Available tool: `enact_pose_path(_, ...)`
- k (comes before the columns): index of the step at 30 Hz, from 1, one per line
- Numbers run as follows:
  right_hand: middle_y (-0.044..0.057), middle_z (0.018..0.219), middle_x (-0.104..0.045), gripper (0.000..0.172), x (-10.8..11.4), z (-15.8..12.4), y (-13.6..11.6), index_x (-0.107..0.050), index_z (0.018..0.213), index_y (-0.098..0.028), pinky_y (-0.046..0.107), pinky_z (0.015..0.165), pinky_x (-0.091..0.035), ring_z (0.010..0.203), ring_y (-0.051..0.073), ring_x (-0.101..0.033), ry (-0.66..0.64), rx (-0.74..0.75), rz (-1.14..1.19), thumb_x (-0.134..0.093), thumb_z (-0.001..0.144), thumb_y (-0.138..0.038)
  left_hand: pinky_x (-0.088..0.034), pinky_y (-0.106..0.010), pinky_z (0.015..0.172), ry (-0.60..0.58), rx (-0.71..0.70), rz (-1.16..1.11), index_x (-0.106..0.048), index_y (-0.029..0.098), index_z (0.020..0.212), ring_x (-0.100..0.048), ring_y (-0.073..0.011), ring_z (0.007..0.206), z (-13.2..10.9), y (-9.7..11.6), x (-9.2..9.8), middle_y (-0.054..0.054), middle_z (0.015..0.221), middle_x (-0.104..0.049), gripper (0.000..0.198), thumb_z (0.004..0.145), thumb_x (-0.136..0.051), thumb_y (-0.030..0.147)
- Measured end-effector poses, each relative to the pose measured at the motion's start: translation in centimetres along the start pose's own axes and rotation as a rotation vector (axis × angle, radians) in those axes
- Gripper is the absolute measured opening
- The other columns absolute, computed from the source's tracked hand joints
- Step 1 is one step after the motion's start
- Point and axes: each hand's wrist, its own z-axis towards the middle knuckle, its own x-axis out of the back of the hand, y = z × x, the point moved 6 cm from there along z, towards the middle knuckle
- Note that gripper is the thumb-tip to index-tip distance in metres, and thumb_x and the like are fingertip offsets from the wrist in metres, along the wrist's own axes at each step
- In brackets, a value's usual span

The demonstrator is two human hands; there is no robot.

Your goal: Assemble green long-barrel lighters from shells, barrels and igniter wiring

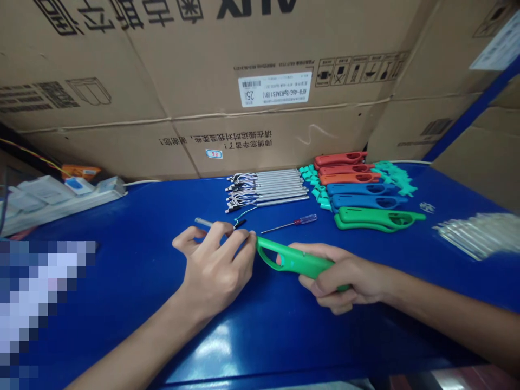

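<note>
My right hand (345, 279) is closed round a green plastic lighter handle (290, 259), held low over the blue table (134, 227). My left hand (215, 265) pinches a thin metal tube (203, 222) with wires at the handle's front end. Behind them a small red-handled screwdriver (290, 223) lies on the table. Further back lies a row of metal tubes with wires (268, 189). To the right are red, orange, blue and green handle shells (361, 189) and small teal parts (319, 189).
Large cardboard boxes (244, 81) wall off the back of the table. A white power strip (60, 203) lies at the left. A bundle of clear tubes (475, 233) rests at the right edge. A blurred patch covers the lower left.
</note>
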Motion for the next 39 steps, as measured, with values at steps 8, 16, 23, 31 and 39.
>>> enact_pose_path(8,-0.012,0.060,-0.050,0.085,-0.1,0.1,0.0,-0.034,0.144,-0.028,0.016,0.036,-0.019,0.034,0.001,-0.022,-0.028,0.024,-0.045,-0.060,0.065,-0.009,-0.032,-0.038,0.070,0.029,-0.006,-0.016,-0.060,0.015,0.069,-0.063,-0.0194,0.075,0.3,-0.2,0.0,0.001,0.066,-0.068,0.018,0.083,-0.067,0.007)
enact_pose_path(16,-0.005,0.066,-0.057,0.068,0.4,-0.8,-2.3,-0.047,0.143,-0.025,0.019,0.045,-0.033,0.048,0.009,-0.043,0.222,0.200,-0.710,-0.058,0.076,-0.016,-0.030,-0.044,0.078,-0.088,-0.042,-0.211,-0.065,0.014,0.105,-0.067,-0.0239,0.086,0.5,-0.1,-0.5,-0.006,0.095,-0.074,0.019,0.087,-0.059,0.008)
enact_pose_path(23,0.002,0.092,-0.071,0.066,0.2,-1.6,-3.3,-0.047,0.144,-0.027,0.029,0.067,-0.048,0.071,0.017,-0.060,0.352,0.346,-1.199,-0.052,0.080,-0.014,-0.030,-0.042,0.077,-0.156,-0.088,-0.344,-0.062,0.012,0.105,-0.066,-0.0223,0.083,0.8,-0.1,-0.9,-0.007,0.092,-0.074,0.013,0.096,-0.056,0.018)
enact_pose_path(31,0.001,0.093,-0.073,0.050,0.0,-2.0,-3.8,-0.059,0.132,-0.027,0.026,0.063,-0.050,0.071,0.016,-0.064,0.428,0.452,-1.222,-0.060,0.082,-0.021,-0.027,-0.042,0.076,-0.187,-0.057,-0.306,-0.060,0.015,0.088,-0.058,-0.0187,0.070,0.5,-0.3,-1.2,-0.002,0.076,-0.066,0.016,0.097,-0.047,0.013)
enact_pose_path(39,0.005,0.098,-0.074,0.027,1.6,-4.5,-7.8,-0.075,0.096,-0.019,0.031,0.080,-0.052,0.090,0.020,-0.067,0.643,0.715,-1.270,-0.053,0.093,-0.036,-0.033,-0.040,0.072,-0.259,-0.120,-0.497,-0.060,0.011,0.091,-0.052,-0.0186,0.068,0.2,0.5,-1.5,-0.006,0.076,-0.062,0.017,0.098,-0.049,0.021)
